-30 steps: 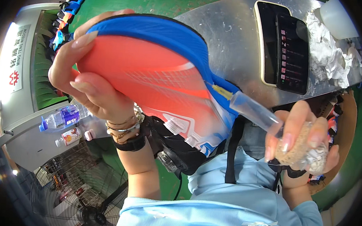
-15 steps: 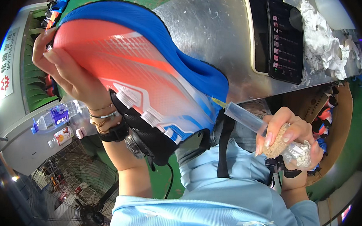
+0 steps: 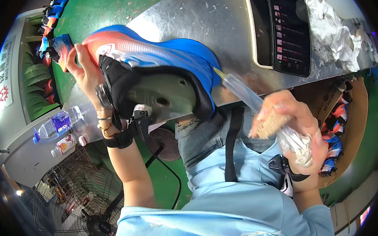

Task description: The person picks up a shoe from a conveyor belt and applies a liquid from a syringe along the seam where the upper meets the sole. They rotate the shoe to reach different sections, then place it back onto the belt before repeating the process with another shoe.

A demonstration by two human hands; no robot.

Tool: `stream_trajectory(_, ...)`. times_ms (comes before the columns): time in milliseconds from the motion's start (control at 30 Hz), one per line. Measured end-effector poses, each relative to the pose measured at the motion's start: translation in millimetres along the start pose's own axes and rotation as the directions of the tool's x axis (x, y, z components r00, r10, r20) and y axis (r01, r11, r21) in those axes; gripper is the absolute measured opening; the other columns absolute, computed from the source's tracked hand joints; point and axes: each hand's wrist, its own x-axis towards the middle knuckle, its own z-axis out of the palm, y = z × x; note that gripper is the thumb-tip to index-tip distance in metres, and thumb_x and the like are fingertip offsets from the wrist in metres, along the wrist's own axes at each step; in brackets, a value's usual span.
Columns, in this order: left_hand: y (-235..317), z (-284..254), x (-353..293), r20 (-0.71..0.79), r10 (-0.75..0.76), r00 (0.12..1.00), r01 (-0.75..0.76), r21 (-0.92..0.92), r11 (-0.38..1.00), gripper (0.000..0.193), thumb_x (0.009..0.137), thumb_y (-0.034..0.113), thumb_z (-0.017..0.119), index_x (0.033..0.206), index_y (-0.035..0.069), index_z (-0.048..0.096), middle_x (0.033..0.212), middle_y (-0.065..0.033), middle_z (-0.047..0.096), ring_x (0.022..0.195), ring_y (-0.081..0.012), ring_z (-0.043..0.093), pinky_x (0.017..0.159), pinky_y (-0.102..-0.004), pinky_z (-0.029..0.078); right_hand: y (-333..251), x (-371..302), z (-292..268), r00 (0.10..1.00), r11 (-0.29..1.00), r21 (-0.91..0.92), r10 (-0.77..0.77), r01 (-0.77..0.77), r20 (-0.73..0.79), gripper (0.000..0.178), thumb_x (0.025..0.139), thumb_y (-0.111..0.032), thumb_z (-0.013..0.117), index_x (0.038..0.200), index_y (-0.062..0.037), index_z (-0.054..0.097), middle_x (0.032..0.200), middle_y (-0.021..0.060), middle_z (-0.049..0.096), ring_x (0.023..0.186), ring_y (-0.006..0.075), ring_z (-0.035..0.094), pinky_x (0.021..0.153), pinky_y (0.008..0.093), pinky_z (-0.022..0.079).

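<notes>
A blue, coral and white shoe upper [image 3: 145, 51] sits on a dark green shoe last [image 3: 164, 93], its opening and black lining facing up. My left hand [image 3: 86, 70] grips it at the toe end, fingers curled round the far side. In my right hand [image 3: 293, 119] are a translucent syringe [image 3: 241, 91] with a yellowish tip, a tan porous block [image 3: 272, 125] and a crumpled white wad [image 3: 296, 145]. The syringe tip points at the blue heel edge; whether it touches there I cannot tell.
Beneath the shoe is a metal table [image 3: 194, 15]. Two phones, one a lit black phone [image 3: 289, 33], and white crumpled paper [image 3: 330, 31] lie on it. A cardboard box [image 3: 355, 126] of shoes stands right. Bottles [image 3: 60, 124] and a fan [image 3: 86, 198] are at left.
The shoe has gone lower and farther from me, turning from side-on to opening-up. My left hand went with it. My right hand and the syringe moved slightly up and left.
</notes>
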Motion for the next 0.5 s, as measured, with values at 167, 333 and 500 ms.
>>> stream_trajectory(167,6.5,-16.5,-30.8,0.116,-0.306,0.945,0.325,-0.228,0.918,0.034,0.086,0.031,0.056,0.107,0.009,0.041,0.097,-0.0061,0.053,0.078,-0.0124,0.056,0.060,-0.0254,0.049,2.3,17.7,10.7,1.000,0.991,-0.132,-0.027,0.026,-0.006,0.068,0.083,-0.048,0.030,0.113,0.0099,0.049,0.109,0.0173,0.049,0.101,0.0226,0.049,0.086,0.0320,0.037)
stream_trajectory(333,-8.9,-70.2,-57.6,0.224,-0.421,0.879,0.461,-0.174,0.870,0.033,0.089,0.030,0.052,0.114,0.011,0.042,0.096,-0.0024,0.055,0.076,-0.0090,0.055,0.058,-0.0227,0.048,29.7,24.9,12.9,0.984,0.968,0.198,-0.168,0.152,0.064,0.064,0.084,-0.044,0.030,0.117,0.0087,0.046,0.113,0.0143,0.048,0.097,0.0179,0.048,0.082,0.0285,0.037)
stream_trajectory(500,10.2,-101.2,-101.7,0.124,-0.532,0.837,0.546,-0.150,0.824,0.028,0.091,0.024,0.050,0.114,0.009,0.045,0.096,-0.0029,0.056,0.081,-0.0113,0.057,0.066,-0.0249,0.049,8.6,26.5,16.4,0.981,0.987,0.093,-0.142,0.130,0.132,0.066,0.086,-0.046,0.030,0.119,0.0095,0.043,0.113,0.0142,0.049,0.097,0.0166,0.049,0.082,0.0292,0.039)
